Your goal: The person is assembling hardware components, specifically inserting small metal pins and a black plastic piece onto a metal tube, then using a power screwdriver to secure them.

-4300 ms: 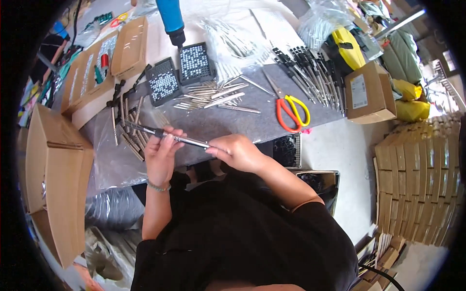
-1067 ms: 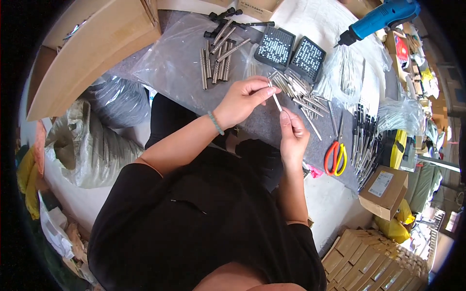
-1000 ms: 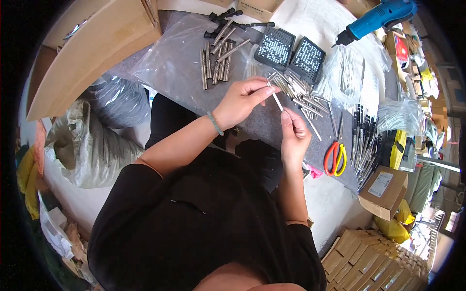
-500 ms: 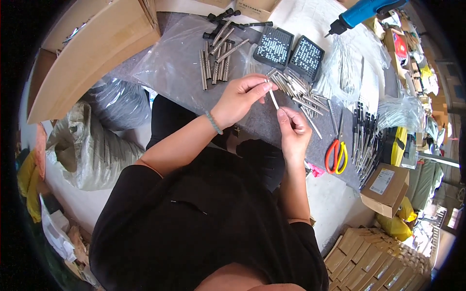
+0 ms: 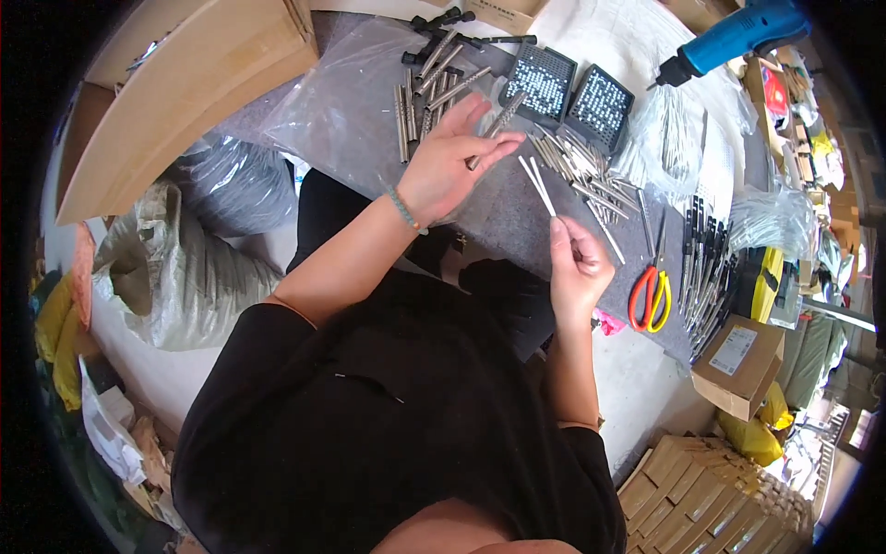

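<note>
My left hand (image 5: 445,164) has a patterned silver metal tube (image 5: 508,109) tilted between thumb and fingers, with some fingers spread. To its right, my right hand (image 5: 580,260) pinches two thin whitish rods (image 5: 538,187), their upper ends fanned slightly apart. Beyond the left hand lie several loose silver tubes (image 5: 403,120) on clear plastic sheeting. More slim metal pieces (image 5: 577,164) are heaped past the right hand. Two black trays (image 5: 602,103) with small silvery pieces in their holes stand behind that heap.
A blue power screwdriver (image 5: 729,44) hangs at the upper right. Scissors (image 5: 652,294) with red and yellow handles lie right of my right hand, near a row of black-ended rods (image 5: 699,263). Cardboard boxes (image 5: 738,365) stand right, and a large carton (image 5: 198,102) left.
My hands have moved apart. The left hand's fingers have spread and the metal tube now shows in it. Two rod ends now show above my right hand. The view has shifted slightly.
</note>
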`<state>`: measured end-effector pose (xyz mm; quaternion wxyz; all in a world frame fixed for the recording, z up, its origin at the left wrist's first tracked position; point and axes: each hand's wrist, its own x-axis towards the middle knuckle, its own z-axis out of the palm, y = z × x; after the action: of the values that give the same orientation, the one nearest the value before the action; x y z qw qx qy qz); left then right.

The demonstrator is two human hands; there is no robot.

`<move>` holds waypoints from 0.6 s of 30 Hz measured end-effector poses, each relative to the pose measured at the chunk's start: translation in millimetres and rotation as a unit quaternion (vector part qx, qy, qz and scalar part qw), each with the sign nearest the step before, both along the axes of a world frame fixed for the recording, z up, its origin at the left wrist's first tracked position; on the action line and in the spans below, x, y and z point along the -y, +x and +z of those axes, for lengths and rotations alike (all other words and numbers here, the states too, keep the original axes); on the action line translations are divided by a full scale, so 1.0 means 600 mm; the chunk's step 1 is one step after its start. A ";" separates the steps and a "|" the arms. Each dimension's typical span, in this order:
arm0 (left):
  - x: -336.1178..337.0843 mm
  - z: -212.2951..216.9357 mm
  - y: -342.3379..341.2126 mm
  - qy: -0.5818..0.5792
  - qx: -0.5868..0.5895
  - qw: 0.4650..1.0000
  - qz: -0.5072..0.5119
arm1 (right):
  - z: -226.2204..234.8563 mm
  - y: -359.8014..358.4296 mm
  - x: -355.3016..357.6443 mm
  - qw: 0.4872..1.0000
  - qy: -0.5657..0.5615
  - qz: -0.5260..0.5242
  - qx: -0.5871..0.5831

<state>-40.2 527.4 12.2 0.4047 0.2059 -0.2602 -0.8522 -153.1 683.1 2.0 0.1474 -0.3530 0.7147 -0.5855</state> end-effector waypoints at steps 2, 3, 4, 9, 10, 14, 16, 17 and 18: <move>0.009 -0.010 0.000 0.040 -0.008 0.999 -0.033 | -0.003 0.007 -0.004 0.999 -0.003 0.006 -0.033; 0.014 -0.015 0.003 0.080 -0.018 0.995 -0.062 | -0.001 0.012 -0.003 0.993 0.002 0.006 -0.118; 0.016 -0.018 0.006 0.081 -0.017 0.995 -0.060 | 0.000 0.015 -0.002 0.979 0.006 0.005 -0.203; 0.012 -0.012 0.011 0.141 -0.051 0.983 -0.106 | -0.004 0.018 0.000 0.946 0.000 -0.014 -0.325; 0.013 -0.013 0.012 0.141 -0.051 0.983 -0.106 | -0.004 0.019 0.001 0.937 0.005 -0.012 -0.349; 0.016 -0.023 0.016 0.140 -0.109 0.978 -0.112 | -0.001 0.020 0.003 0.926 0.019 -0.016 -0.376; 0.016 -0.023 0.016 0.145 -0.121 0.976 -0.109 | -0.002 0.019 0.003 0.925 0.013 -0.018 -0.380; 0.016 -0.021 0.016 0.150 -0.118 0.976 -0.101 | -0.003 0.019 0.003 0.923 0.008 -0.019 -0.384; 0.015 -0.019 0.016 0.156 -0.115 0.977 -0.092 | -0.002 0.020 0.002 0.923 0.007 -0.019 -0.384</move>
<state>-30.5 518.5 1.0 0.3145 0.1419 -0.0939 -0.9339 -141.3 681.6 1.0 -0.1470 -0.5362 0.7274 -0.4023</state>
